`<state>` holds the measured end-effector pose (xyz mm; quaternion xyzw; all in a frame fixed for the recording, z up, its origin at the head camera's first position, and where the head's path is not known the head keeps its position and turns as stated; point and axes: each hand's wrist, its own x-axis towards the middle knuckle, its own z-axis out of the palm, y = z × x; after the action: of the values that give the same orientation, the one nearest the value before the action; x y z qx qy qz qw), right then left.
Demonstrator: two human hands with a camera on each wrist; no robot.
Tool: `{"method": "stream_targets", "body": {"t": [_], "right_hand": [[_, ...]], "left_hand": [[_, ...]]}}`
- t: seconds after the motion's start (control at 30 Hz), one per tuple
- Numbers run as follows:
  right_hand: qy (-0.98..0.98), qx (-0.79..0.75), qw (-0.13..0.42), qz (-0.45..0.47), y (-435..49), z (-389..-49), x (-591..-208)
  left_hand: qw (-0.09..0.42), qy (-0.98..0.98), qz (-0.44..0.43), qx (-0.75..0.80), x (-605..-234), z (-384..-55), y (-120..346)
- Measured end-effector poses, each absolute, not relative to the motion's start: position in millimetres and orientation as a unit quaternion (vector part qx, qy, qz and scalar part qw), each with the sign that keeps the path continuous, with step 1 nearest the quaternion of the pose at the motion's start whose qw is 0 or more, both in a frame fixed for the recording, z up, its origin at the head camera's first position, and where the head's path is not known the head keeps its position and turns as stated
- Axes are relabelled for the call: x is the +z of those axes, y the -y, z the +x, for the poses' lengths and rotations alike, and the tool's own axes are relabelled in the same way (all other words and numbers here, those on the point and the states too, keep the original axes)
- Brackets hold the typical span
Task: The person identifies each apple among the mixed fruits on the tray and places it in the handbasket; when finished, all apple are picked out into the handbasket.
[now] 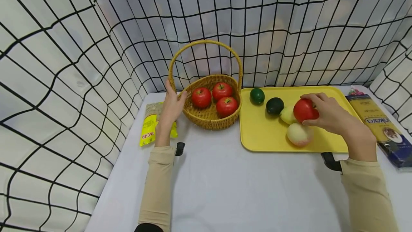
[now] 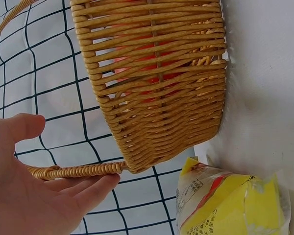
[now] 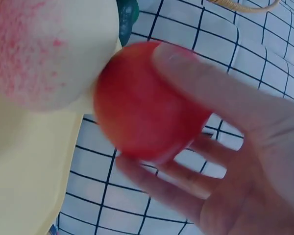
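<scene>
My right hand (image 1: 334, 115) holds a red tomato (image 1: 305, 110) between thumb and fingertips above the yellow tray (image 1: 264, 135). Close under it are a pale yellow fruit (image 1: 287, 115), partly covered, and a whitish peach (image 1: 300, 134) with a pink blush, also large in the right wrist view. At the left side of the wicker basket (image 1: 210, 122), my left hand (image 1: 173, 106) touches the handle (image 2: 83, 170). Its fingers lie fairly straight behind the handle, and the thumb stands away from it. Three red tomatoes (image 1: 226, 106) sit inside the basket.
On the tray's left part lie a green fruit (image 1: 257, 96) and a darker green fruit (image 1: 275, 106). A yellow packet (image 1: 149, 124) lies beside the left forearm. Right of the tray is a gold and blue packet (image 1: 383, 124). Black netting (image 1: 244, 24) rises behind the table.
</scene>
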<state>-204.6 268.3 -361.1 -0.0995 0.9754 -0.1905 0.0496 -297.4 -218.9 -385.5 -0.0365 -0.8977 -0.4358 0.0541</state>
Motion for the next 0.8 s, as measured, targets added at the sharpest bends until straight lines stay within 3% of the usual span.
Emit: {"method": "stream_targets", "body": {"t": [0.27,0.8], "right_hand": [[-0.970,-0.205,0.046,-0.124,-241.0,-204.7,-362.2],[-0.948,-0.212,-0.024,-0.236,-164.0,-212.8,-371.9]], "left_hand": [[0.065,0.896,-0.045,-0.438,-387.1,-298.7,220.0],[0.062,0.892,-0.036,-0.445,-387.5,-298.5,220.2]]}}
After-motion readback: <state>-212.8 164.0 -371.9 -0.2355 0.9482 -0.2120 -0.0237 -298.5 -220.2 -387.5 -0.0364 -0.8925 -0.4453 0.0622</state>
